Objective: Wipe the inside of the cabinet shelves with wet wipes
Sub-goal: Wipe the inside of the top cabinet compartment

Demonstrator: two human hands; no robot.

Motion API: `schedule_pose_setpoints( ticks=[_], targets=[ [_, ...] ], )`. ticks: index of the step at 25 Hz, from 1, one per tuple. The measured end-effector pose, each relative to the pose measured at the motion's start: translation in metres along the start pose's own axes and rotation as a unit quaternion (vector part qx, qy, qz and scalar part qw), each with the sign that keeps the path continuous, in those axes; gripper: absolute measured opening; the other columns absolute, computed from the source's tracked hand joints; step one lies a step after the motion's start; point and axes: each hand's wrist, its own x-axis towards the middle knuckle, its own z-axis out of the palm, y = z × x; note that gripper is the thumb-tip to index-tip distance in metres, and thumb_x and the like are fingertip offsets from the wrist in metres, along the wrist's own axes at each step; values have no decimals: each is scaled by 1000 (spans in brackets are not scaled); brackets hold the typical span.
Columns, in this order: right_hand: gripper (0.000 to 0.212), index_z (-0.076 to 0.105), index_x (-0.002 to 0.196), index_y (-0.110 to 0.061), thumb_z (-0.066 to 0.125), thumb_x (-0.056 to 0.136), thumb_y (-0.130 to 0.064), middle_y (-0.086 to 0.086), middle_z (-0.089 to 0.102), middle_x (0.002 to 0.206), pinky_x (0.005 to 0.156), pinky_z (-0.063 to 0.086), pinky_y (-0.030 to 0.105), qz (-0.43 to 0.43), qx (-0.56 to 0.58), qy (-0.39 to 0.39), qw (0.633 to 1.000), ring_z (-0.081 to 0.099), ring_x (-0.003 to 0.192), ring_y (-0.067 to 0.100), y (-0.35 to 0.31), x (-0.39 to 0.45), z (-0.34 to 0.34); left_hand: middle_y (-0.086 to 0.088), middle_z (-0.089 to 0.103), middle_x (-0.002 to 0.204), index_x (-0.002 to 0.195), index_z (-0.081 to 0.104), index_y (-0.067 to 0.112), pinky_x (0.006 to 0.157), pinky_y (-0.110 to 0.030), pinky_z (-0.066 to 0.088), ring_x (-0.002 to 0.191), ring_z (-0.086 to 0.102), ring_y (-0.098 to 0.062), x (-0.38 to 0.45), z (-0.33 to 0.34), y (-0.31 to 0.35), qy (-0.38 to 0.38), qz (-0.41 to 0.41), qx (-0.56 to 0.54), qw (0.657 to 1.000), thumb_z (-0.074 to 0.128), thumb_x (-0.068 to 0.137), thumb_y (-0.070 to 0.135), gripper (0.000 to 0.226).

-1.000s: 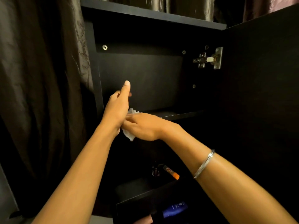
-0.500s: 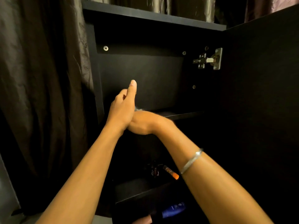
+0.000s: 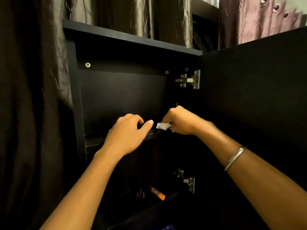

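Nearest, low in the dark lower compartment, lies an orange-capped tube (image 3: 157,192). Above it the left hand (image 3: 127,136) rests over the shelf's front edge (image 3: 93,143), fingers loosely curled and holding nothing. Just beside its thumb, the right hand (image 3: 182,122) has its grip pinched on a white wet wipe (image 3: 162,126), which juts out leftward from the fingers, seemingly touching the shelf. Behind stand the cabinet's back panel (image 3: 123,100) and upper hinge (image 3: 189,80).
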Motion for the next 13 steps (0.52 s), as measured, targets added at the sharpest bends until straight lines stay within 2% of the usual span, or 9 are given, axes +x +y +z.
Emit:
schedule_pose_setpoints(
  ticks=[2,4,5,6,7,8,10,11,13],
  targets=[
    [32,75,101,-17,64,77,0,-2,70,91,81,53,28,53,-1,146,988,69,97,22,12,7,-20,10,56,125,113,64,28,89,-42,50,115,53,-15,5,7,7,-20,17,30,999,40,93,68,51],
    [39,73,107,-9,56,75,5,10,71,109,99,49,34,4,-77,344,936,66,108,28,22,17,-33,7,56,124,115,63,25,85,-40,47,118,51,-19,11,15,9,-34,27,63,997,40,94,66,51],
    [36,72,108,-5,51,78,2,15,69,115,107,40,35,-48,-130,396,908,63,113,30,26,23,-34,5,57,122,114,63,24,83,-39,46,118,50,-21,14,18,8,-40,25,77,996,40,95,66,51],
    [38,71,109,-2,44,82,-5,18,67,119,113,32,38,-83,-194,397,893,59,119,32,28,30,-32,4,57,119,112,62,24,81,-39,44,117,50,-22,16,22,6,-48,19,89,995,39,95,65,51],
    [44,69,114,-2,38,86,-12,19,62,127,117,25,44,-93,-265,336,899,51,128,35,33,37,-27,4,57,116,111,62,24,78,-39,43,116,51,-23,17,25,4,-56,15,101,993,38,95,66,51],
    [48,63,126,-3,34,90,-18,21,52,139,119,18,51,-66,-327,220,917,39,137,37,35,43,-21,4,57,115,111,61,24,76,-38,42,115,51,-23,17,27,2,-63,14,112,992,38,94,66,51],
    [57,34,148,-3,30,99,-31,22,19,158,120,-1,53,58,-439,-15,896,11,148,38,39,50,-3,5,57,114,114,60,26,76,-38,43,112,52,-21,18,30,-3,-73,15,115,991,37,94,67,51],
    [62,23,152,-3,28,101,-37,22,7,160,120,-5,52,95,-456,-83,881,1,149,37,41,52,8,6,58,114,115,60,27,77,-38,45,110,53,-20,18,30,-5,-77,14,106,991,38,93,68,51],
    [62,18,155,-12,29,102,-43,19,-2,161,120,-3,52,99,-425,-187,880,-7,149,37,37,52,21,5,58,113,115,60,27,80,-39,50,106,54,-20,19,28,-6,-75,8,87,993,40,93,68,51]
  ],
)
